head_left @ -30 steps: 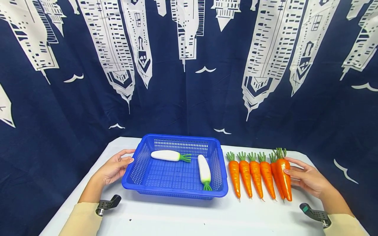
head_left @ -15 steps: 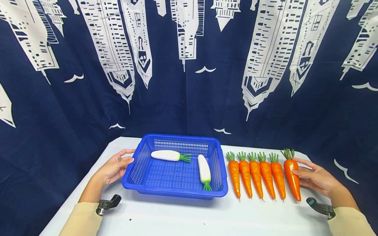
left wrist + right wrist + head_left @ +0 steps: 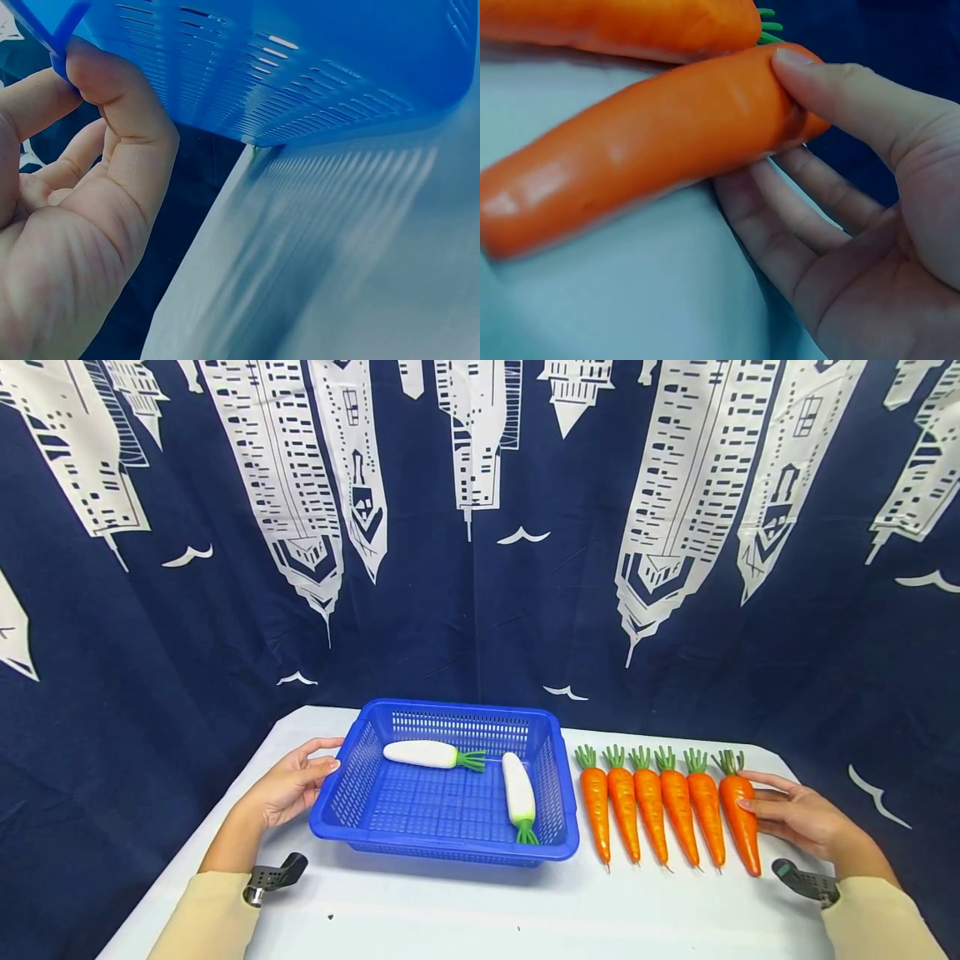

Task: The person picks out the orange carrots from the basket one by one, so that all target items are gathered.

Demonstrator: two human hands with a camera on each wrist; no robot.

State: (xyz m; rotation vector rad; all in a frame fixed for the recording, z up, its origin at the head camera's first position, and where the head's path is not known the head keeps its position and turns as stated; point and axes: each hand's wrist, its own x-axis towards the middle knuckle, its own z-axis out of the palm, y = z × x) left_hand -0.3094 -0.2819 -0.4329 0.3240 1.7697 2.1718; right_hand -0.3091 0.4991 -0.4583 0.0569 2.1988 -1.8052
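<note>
At the right end of a row, my right hand (image 3: 798, 817) holds an orange carrot (image 3: 739, 822) with green stalks. In the right wrist view the thumb presses on the top end of the carrot (image 3: 652, 127) and the fingers reach under it. My left hand (image 3: 288, 783) pinches the left rim of a blue plastic basket (image 3: 450, 849); the left wrist view has thumb and finger on its rim. Inside the basket lie two white radishes with green tops, one radish (image 3: 420, 754) sideways at the back, the other radish (image 3: 519, 789) lengthwise at the right.
Left of the held carrot, several more carrots (image 3: 651, 810) lie side by side, tips towards me, just right of the basket. All stand on a white table (image 3: 420, 910). A dark blue curtain (image 3: 480, 610) with white buildings hangs behind.
My right hand has moved the last carrot off its neighbour to the right, then slightly back left and nearer to me, beside the row. The left hand and basket stay in place.
</note>
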